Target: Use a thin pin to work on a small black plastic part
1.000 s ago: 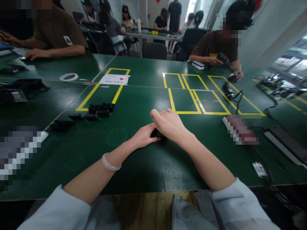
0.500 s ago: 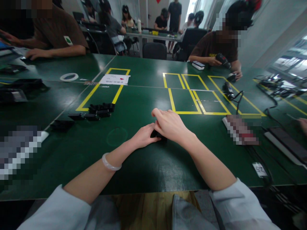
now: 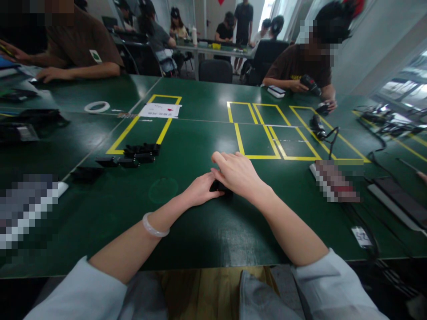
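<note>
A small black part [image 3: 220, 186] rests low at the table, mostly covered by my two hands. My left hand [image 3: 202, 189] is closed around its left side, thumb along the near edge. Over the part, my right hand [image 3: 238, 173] is bent down with its fingers curled and pressed together. Whatever sits between those fingers is hidden behind the hand. Left of my hands, several black parts [image 3: 140, 153] of similar colour lie in a loose group on the green table [image 3: 200, 240].
Yellow tape outlines [image 3: 262, 156] mark the table ahead. A paper sheet [image 3: 160, 110] and a tape roll [image 3: 96, 107] lie at far left. To the right are a pixelated device [image 3: 335, 180], a dark tablet-like device [image 3: 396, 200] and cables [image 3: 383, 122]. A co-worker [image 3: 300, 66] sits opposite.
The fingers of my right hand have shifted very slightly over the black part. My left hand keeps its place.
</note>
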A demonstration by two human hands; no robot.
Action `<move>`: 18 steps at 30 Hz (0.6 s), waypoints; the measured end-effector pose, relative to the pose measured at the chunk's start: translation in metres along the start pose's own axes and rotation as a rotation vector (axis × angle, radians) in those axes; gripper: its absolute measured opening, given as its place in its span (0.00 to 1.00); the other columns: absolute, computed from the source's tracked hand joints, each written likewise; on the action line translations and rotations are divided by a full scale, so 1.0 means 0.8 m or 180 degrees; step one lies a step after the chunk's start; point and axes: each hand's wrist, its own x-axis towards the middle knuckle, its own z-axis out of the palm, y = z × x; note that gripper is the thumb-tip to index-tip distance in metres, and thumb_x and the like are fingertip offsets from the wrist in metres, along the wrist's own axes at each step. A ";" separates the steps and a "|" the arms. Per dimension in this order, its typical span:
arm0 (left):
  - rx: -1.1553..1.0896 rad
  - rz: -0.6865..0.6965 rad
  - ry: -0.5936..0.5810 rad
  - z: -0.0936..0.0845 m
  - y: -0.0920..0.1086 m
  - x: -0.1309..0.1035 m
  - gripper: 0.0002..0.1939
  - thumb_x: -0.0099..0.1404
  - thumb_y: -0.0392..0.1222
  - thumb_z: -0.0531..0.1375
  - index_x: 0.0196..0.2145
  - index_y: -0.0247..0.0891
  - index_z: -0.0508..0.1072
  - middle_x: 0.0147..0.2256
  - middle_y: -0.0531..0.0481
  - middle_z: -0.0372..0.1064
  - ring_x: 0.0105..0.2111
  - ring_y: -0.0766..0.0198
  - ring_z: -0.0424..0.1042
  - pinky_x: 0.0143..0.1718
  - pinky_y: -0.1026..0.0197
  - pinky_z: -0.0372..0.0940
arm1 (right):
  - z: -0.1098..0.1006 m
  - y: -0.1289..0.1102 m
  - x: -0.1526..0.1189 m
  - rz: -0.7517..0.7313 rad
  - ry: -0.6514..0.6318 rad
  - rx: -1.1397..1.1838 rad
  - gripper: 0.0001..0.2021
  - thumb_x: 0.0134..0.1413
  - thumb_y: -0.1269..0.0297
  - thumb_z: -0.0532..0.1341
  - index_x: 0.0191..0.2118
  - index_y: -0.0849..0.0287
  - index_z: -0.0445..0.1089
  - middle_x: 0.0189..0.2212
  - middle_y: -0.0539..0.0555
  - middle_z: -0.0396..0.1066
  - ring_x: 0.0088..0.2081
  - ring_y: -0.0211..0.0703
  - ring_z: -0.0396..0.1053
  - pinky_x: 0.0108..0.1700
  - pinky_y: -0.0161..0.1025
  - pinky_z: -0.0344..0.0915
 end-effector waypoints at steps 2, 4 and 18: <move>0.0026 -0.0028 0.0010 0.000 0.000 0.000 0.22 0.59 0.47 0.63 0.49 0.36 0.67 0.46 0.43 0.71 0.48 0.49 0.70 0.49 0.50 0.66 | 0.000 0.001 0.001 -0.0010 -0.0057 -0.0035 0.09 0.64 0.62 0.49 0.41 0.58 0.64 0.31 0.52 0.74 0.33 0.41 0.68 0.36 0.39 0.47; 0.0015 -0.0051 0.0024 0.000 0.001 0.000 0.22 0.59 0.46 0.63 0.49 0.36 0.67 0.46 0.43 0.71 0.47 0.49 0.70 0.48 0.51 0.66 | 0.001 0.001 0.002 -0.0035 -0.0095 -0.0043 0.09 0.64 0.65 0.48 0.41 0.58 0.64 0.30 0.52 0.74 0.32 0.41 0.68 0.36 0.40 0.47; 0.0055 -0.0039 -0.0004 0.000 0.001 0.001 0.23 0.59 0.46 0.64 0.49 0.35 0.66 0.47 0.42 0.70 0.48 0.49 0.70 0.49 0.50 0.65 | 0.005 0.002 0.002 -0.0054 -0.0014 -0.0088 0.09 0.64 0.63 0.49 0.40 0.58 0.64 0.29 0.52 0.73 0.32 0.42 0.69 0.35 0.40 0.47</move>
